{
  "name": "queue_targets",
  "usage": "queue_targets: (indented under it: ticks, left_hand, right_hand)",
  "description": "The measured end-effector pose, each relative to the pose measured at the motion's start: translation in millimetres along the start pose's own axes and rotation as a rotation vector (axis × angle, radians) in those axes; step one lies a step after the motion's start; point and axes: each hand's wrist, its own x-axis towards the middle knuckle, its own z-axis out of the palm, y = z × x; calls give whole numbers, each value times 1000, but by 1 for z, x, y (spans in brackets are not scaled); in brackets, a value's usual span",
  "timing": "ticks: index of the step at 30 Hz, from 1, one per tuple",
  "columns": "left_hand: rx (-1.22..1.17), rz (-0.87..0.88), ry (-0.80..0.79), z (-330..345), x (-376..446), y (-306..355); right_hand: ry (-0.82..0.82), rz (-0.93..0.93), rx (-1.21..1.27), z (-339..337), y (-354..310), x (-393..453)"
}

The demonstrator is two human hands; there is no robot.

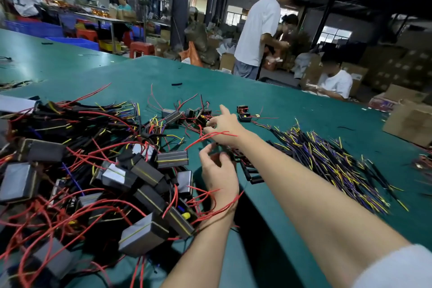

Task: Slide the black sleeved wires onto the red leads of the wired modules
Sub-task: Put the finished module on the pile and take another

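Observation:
A heap of grey-and-black wired modules [145, 170] with long red leads covers the left of the green table [292, 100]. To the right lies a spread of black sleeved wires [327, 159] with yellow and purple ends. My right hand [225, 127] reaches out to a small cluster of modules [198, 118]; its index finger is stretched out and its thumb and other fingers pinch at one of them. A red lead [210, 136] runs across that hand. Nearer to me, my left hand [218, 172] curls round a black sleeved piece [223, 156], with red leads brushing its wrist.
Two small black modules [243, 113] sit just beyond my right hand. Short black sleeves [253, 176] lie under my right forearm. A cardboard box [411, 123] stands at the table's right edge. One person stands and another sits beyond the far edge.

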Motion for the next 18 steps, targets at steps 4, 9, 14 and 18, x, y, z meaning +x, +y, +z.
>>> queue_targets:
  ticks: [4, 9, 14, 18]
  left_hand:
    - [18, -2, -11, 0, 0, 0]
    - [28, -39, -62, 0, -1, -2]
    - [66, -33, -61, -1, -3, -2]
    - [37, -36, -74, 2, 1, -2]
  right_hand:
    - [-76, 32, -86, 2, 5, 10]
    - [49, 36, 18, 7, 5, 11]
    - [173, -39, 187, 4, 4, -5]
    - [274, -95, 360, -6, 7, -39]
